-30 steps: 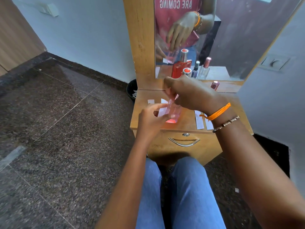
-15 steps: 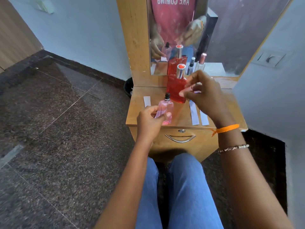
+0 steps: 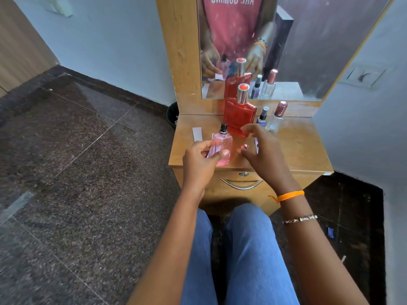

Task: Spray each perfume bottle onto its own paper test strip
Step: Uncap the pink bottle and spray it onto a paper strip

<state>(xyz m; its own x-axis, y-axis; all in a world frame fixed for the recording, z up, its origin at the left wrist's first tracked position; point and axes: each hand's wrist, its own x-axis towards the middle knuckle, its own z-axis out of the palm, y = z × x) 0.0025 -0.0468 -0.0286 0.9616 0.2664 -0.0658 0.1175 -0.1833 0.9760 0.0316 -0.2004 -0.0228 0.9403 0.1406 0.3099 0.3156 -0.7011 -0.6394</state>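
Cap now off pink bottle [image 3: 221,148], black nozzle bare; bottle upright in left hand [image 3: 201,160], thumb and fingers curled round it, above dresser top [image 3: 297,148] front edge. Right hand [image 3: 262,150] lowered from red bottle [image 3: 239,116], fingers loosely spread, holding nothing; small cap [image 3: 245,147] beneath. Strip [image 3: 197,134] lies unsprayed; spraying likely next.

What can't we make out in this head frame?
- Test strips right of the pink bottle: mostly hidden behind the right hand; count unclear.
- Small shiny item on the dresser top: too small to identify.
- Blue-tinted bottle: base hidden by the same hand.
- Pink bottle's label: too small to read.
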